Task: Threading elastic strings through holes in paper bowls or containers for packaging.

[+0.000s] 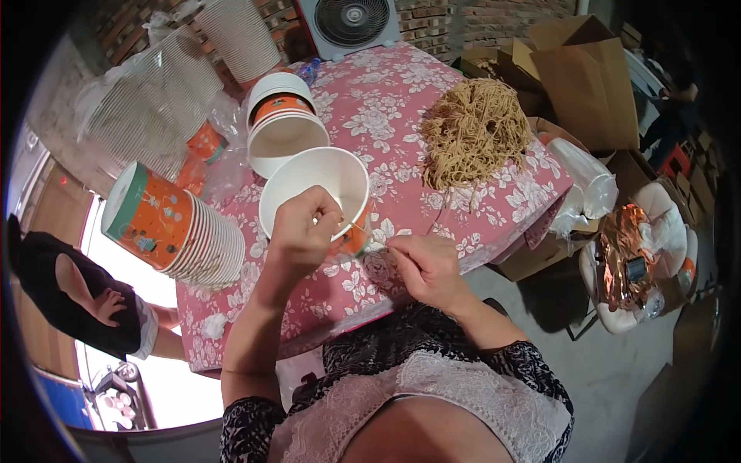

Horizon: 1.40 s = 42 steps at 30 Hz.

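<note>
My left hand (pixel 307 225) is closed in front of a white paper bucket (pixel 315 166) with an orange and green printed outside. A thin pale cord (pixel 356 229) shows at its fingers. Lower and to the right, my right hand (pixel 426 266) pinches what looks like a thin cord end, close to the bucket's printed side. The bucket stands tilted, its wide mouth facing up toward me. A loose heap of tan cords (pixel 477 133) lies on the table's right side, with a few strands trailing toward me.
Nested paper buckets lie at the left (pixel 174 225) and behind the bucket (pixel 285 127). Tall white stacks (pixel 154 100) stand at the back left. A fan (pixel 351 27) sits at the far edge of the flowered tablecloth (pixel 386 116). Cardboard boxes (pixel 587 85) and a padded chair (pixel 656 224) are right; another person (pixel 85 293) stands left.
</note>
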Available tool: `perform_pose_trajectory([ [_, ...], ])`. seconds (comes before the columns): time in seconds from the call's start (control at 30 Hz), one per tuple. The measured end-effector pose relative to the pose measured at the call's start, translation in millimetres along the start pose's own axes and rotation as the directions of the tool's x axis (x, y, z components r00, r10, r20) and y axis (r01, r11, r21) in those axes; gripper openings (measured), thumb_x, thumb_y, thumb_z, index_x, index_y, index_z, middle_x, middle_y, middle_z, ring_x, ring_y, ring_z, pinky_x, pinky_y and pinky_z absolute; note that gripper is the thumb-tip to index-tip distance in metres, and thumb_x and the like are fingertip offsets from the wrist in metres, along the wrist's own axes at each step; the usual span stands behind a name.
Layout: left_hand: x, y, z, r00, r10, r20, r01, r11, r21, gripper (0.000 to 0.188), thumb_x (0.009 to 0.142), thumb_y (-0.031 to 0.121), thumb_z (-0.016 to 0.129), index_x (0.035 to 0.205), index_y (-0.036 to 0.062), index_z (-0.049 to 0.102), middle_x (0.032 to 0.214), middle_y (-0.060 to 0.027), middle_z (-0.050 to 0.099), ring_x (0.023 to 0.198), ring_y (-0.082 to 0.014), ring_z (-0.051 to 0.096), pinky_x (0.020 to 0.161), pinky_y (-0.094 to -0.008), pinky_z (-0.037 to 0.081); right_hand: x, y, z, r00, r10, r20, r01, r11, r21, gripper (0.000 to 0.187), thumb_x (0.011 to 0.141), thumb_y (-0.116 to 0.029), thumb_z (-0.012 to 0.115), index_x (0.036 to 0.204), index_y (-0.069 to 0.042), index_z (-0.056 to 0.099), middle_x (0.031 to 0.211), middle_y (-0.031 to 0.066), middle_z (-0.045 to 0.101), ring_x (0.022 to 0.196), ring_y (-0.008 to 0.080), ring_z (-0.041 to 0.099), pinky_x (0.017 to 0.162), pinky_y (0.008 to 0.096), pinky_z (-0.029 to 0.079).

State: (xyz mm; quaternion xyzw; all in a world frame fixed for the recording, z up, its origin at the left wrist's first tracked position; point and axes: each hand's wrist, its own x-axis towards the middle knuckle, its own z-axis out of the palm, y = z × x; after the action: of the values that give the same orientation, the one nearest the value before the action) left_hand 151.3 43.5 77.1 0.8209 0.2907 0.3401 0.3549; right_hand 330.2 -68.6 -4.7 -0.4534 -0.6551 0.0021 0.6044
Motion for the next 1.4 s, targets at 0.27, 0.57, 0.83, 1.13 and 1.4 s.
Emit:
perform_pose_trajectory([
  [0.27, -1, 10, -10, 0.998, 0.018, -0.061, -0.011, 0.993, 0.117, 0.016, 0.089, 0.008, 0.054, 0.095, -0.0044, 0.061, 0.088, -0.018, 0.064, 0.081, -0.0248, 0.063, 0.075, -0.0334, 0.049, -9, 20, -7, 0.987, 0.085, 0.14, -0.092, 0.995, 0.047, 0.016, 0.083, -0.01, 0.066, 0.097, -0.003, 0.067, 0.081, 0.013, 0.067, 0.069, 0.0287, 0.066, 0.06, 0.0367, 0.051],
  [0.57, -29, 47, -89, 0.236, 0.818, -0.524, 0.205, 0.486, 0.85, 0.045, 0.099, 0.026, 0.05, 0.134, -0.0013, 0.048, 0.144, -0.0203, 0.041, 0.133, -0.0388, 0.038, 0.111, -0.0496, 0.024, -27, 35, -40, 0.889, 0.455, 0.052, -0.458, 0.887, 0.062, 0.044, 0.082, -0.01, 0.069, 0.124, -0.003, 0.058, 0.08, 0.0088, 0.061, 0.065, 0.0171, 0.058, 0.06, 0.0302, 0.047],
  [0.83, -47, -9, -157, 0.561, 0.505, -0.656, 0.555, 0.359, 0.751, 0.051, 0.098, 0.042, 0.045, 0.133, 0.0058, 0.055, 0.146, -0.0208, 0.042, 0.14, -0.0382, 0.033, 0.108, -0.0699, 0.006, -24, 54, -69, 0.99, 0.079, -0.114, -0.112, 0.941, -0.319, 0.036, 0.082, -0.011, 0.066, 0.116, -0.001, 0.06, 0.105, 0.0153, 0.061, 0.099, 0.032, 0.057, 0.09, 0.0413, 0.042],
  [1.13, -83, -18, -47, 0.604, 0.695, -0.391, -0.117, 0.562, 0.818, 0.022, 0.089, 0.002, 0.048, 0.107, -0.0053, 0.058, 0.142, -0.0279, 0.04, 0.132, -0.0423, 0.04, 0.107, -0.0509, 0.035, -152, 107, -277, 0.448, 0.064, -0.892, -0.705, 0.639, -0.308, 0.036, 0.098, -0.015, 0.048, 0.126, 0.006, 0.051, 0.12, 0.0167, 0.055, 0.115, 0.0254, 0.053, 0.101, 0.0361, 0.04],
  [1.4, -90, -33, -33, 0.641, 0.497, -0.585, -0.086, 0.804, 0.588, 0.017, 0.086, -0.006, 0.046, 0.1, -0.0063, 0.057, 0.136, -0.0258, 0.044, 0.132, -0.0446, 0.037, 0.107, -0.0539, 0.034, -504, 53, -426, -0.364, 0.251, -0.897, -0.753, -0.646, 0.125, 0.045, 0.088, -0.04, 0.056, 0.115, -0.005, 0.067, 0.119, 0.0189, 0.063, 0.107, 0.0351, 0.06, 0.094, 0.0529, 0.044],
])
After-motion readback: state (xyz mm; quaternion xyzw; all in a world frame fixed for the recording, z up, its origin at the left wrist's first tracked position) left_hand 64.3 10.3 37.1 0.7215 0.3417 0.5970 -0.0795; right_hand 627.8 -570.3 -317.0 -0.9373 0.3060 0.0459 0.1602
